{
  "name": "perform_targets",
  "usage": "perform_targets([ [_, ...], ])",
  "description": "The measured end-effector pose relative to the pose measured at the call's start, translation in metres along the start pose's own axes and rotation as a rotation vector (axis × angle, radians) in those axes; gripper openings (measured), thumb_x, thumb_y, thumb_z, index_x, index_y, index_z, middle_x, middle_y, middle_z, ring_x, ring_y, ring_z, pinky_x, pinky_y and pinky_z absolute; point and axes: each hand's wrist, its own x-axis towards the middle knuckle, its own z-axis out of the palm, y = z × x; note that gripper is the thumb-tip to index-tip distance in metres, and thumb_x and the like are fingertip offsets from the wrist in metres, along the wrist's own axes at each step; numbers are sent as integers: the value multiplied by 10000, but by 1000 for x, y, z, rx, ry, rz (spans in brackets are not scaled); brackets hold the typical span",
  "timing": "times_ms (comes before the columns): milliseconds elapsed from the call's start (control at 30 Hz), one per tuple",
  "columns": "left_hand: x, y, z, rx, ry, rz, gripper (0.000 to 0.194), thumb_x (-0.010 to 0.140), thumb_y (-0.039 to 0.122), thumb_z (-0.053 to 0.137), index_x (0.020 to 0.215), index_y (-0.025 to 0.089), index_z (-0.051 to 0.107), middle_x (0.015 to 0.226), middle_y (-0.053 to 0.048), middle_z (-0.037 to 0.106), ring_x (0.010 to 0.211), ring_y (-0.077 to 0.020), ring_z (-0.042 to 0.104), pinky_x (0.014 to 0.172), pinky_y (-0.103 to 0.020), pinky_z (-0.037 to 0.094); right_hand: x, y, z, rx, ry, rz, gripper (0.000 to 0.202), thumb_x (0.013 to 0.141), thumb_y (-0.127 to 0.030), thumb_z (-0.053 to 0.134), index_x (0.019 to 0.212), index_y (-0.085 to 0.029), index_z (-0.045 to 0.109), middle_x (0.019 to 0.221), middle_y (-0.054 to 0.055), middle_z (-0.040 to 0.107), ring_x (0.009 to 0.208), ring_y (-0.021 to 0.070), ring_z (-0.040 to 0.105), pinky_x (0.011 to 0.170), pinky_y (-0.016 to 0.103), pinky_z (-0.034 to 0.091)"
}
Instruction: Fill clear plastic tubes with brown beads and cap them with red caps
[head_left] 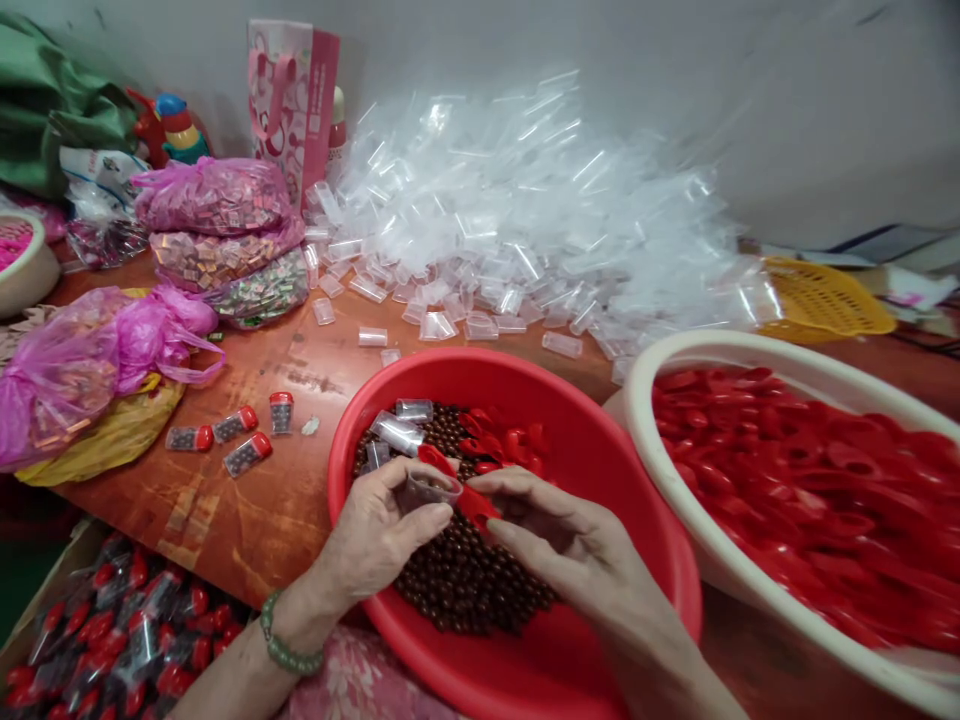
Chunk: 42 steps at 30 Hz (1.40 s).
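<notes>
Above a red basin (495, 370), my left hand (371, 525) is closed around a clear plastic tube (435, 488) with its mouth toward the right. My right hand (566, 535) pinches a red plastic cap (477, 508) close to that mouth; whether the two touch I cannot tell. Dark brown round balls (472, 590) cover much of the basin's bottom. Several clear tubes (397, 432) lie on the balls at the back left of the basin. Beside them is a small heap of red caps (517, 445).
Right stands a white basin (645, 390) of red caps (810, 500). Behind rises a large heap of clear tubes (525, 220). Filled, red-capped tubes (247, 455) lie on the table's left; more fill a box (120, 630) below. Pink bags (217, 200) and a yellow basket (825, 300) stand further back.
</notes>
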Motion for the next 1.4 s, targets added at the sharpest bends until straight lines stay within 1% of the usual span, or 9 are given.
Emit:
perform_targets([
  [133, 1, -2, -2, 40, 15, 87, 153, 792, 206, 667, 930, 158, 622, 896, -22, 644, 835, -113, 594, 830, -233, 453, 3, 5, -3, 230, 80, 255, 322, 689, -427, 777, 919, -206, 733, 803, 41, 707, 653, 143, 634, 624, 238, 527],
  [233, -1, 0, 0, 184, 32, 174, 100, 808, 178, 635, 905, 155, 623, 1032, -70, 664, 940, -154, 632, 866, -255, 470, 5, 6, -2, 330, 115, 333, 350, 639, -424, 818, 883, -185, 741, 707, 35, 699, 577, 128, 623, 595, 236, 521],
  [367, -6, 5, 3, 503, -15, 337, 104, 840, 142, 594, 926, 137, 651, 1250, -153, 633, 1207, -216, 576, 1030, -301, 418, 6, 7, 1, 363, 155, 348, 323, 615, -407, 837, 835, -186, 751, 676, 31, 699, 581, 130, 638, 606, 235, 524],
  [600, -9, 2, 4, 745, -149, 424, 176, 875, 116, 531, 962, 80, 679, 1079, -183, 715, 1274, -219, 528, 1052, -269, 432, 2, 10, 3, 383, 153, 306, 264, 644, -372, 822, 832, -196, 762, 756, 48, 726, 645, 153, 650, 632, 262, 533],
  [800, -10, -5, 5, 807, -161, 489, 218, 855, 74, 524, 1011, 74, 676, 1233, -208, 644, 1254, -211, 546, 1052, -271, 438, 1, 6, 5, 324, 140, 280, 325, 643, -435, 813, 858, -198, 754, 754, 38, 715, 685, 154, 643, 650, 254, 527],
  [933, -7, -2, 4, 671, -175, 373, 191, 816, 67, 575, 959, 105, 696, 1246, -177, 644, 1224, -213, 575, 1033, -274, 454, 1, 2, 6, 246, 190, 301, 323, 582, -418, 847, 772, -185, 729, 697, 22, 697, 605, 128, 614, 574, 221, 498],
  [1133, -5, 1, 2, 235, -154, 105, 125, 787, 126, 652, 901, 152, 695, 1267, -116, 645, 1220, -205, 576, 1020, -282, 443, 0, 2, 3, 271, 117, 252, 247, 706, -413, 772, 806, -194, 717, 680, 26, 709, 581, 133, 645, 592, 234, 540],
  [1267, -3, -1, 2, 14, -104, -5, 136, 764, 164, 674, 897, 137, 680, 1138, -105, 704, 1034, -181, 660, 928, -283, 489, -2, 3, 7, -31, 131, 30, 211, 824, -388, 646, 915, -211, 713, 771, 34, 736, 596, 147, 673, 571, 236, 560],
  [1400, -1, -3, -1, 28, -65, -41, 219, 758, 222, 695, 951, 118, 690, 948, -73, 732, 841, -142, 654, 822, -260, 493, -5, 3, 8, -444, 147, -259, 187, 854, -285, 579, 971, -235, 715, 891, 42, 756, 717, 170, 708, 690, 256, 579],
])
